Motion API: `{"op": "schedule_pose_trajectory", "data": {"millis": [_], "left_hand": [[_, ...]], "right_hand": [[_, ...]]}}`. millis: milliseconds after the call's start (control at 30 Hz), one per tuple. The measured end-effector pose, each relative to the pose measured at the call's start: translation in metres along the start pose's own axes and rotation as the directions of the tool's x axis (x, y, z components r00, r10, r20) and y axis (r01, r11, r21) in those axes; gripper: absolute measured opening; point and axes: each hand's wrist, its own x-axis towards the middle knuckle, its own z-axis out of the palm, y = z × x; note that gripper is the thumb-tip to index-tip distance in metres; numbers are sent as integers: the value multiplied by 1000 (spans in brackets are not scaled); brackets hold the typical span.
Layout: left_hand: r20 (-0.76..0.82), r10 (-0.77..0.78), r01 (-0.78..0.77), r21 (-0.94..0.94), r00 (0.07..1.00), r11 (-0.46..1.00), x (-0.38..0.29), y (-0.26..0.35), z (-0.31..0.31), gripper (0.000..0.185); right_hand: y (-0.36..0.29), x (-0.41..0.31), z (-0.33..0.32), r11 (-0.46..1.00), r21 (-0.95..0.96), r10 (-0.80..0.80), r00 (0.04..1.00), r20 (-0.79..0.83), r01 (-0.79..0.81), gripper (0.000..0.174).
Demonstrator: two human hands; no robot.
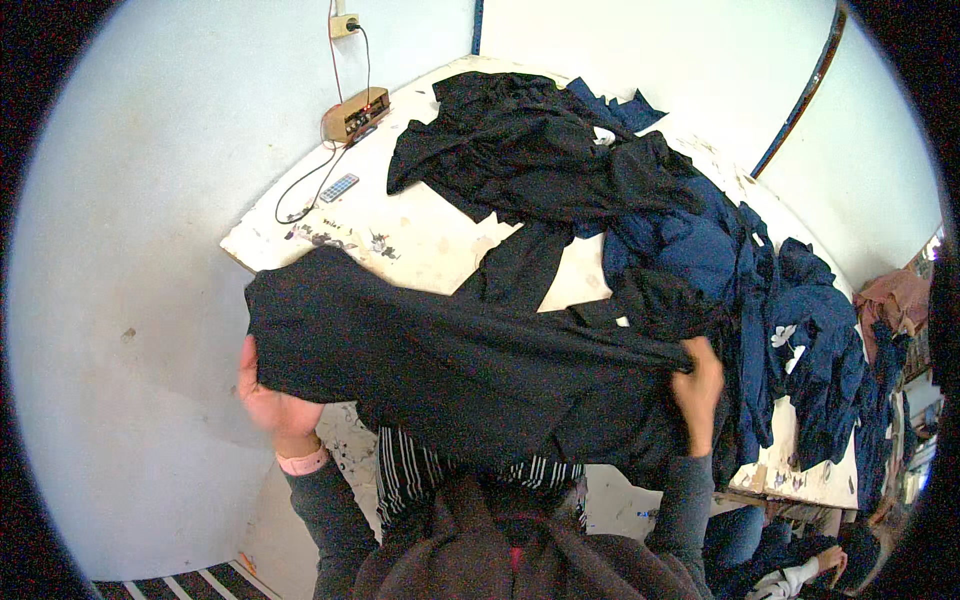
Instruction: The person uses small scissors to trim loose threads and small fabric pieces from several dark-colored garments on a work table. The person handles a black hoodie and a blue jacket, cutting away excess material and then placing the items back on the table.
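Note:
A black cloth garment (465, 367) is stretched sideways in front of my body, over the near side of the table (427, 262). At its left end, my left hand (281, 401) supports it from below and behind, with part of the fingers hidden by the cloth. My right hand (699, 390) is closed on the garment's right end, slightly blurred. Just beyond lies a heap of black garments (525, 150), with dark blue garments (675, 247) to its right.
A brown box-shaped radio-like device (358, 114) with cables stands near the wall, below a plugged wall socket (345, 26). A remote control (340, 187) lies nearby. More dark blue garments (814, 375) hang at the right. Another person's hand (831, 559) shows at lower right.

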Motion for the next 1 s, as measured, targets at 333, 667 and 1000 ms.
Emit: {"op": "schedule_pose_trajectory", "data": {"millis": [333, 667, 1000], "left_hand": [[-31, 191, -181, 202, 981, 963, -42, 2, -2, 59], [-65, -200, 156, -413, 978, 897, 30, -78, -3, 58], [-511, -233, 293, 40, 828, 955, -16, -118, -22, 42]], "right_hand": [[-55, 138, -181, 821, -472, -570, 428, -701, 321, 43], [-108, 332, -97, 814, -549, -316, 938, -144, 190, 66], [-136, 76, -45, 874, 289, -432, 896, 100, 389, 29]]}}
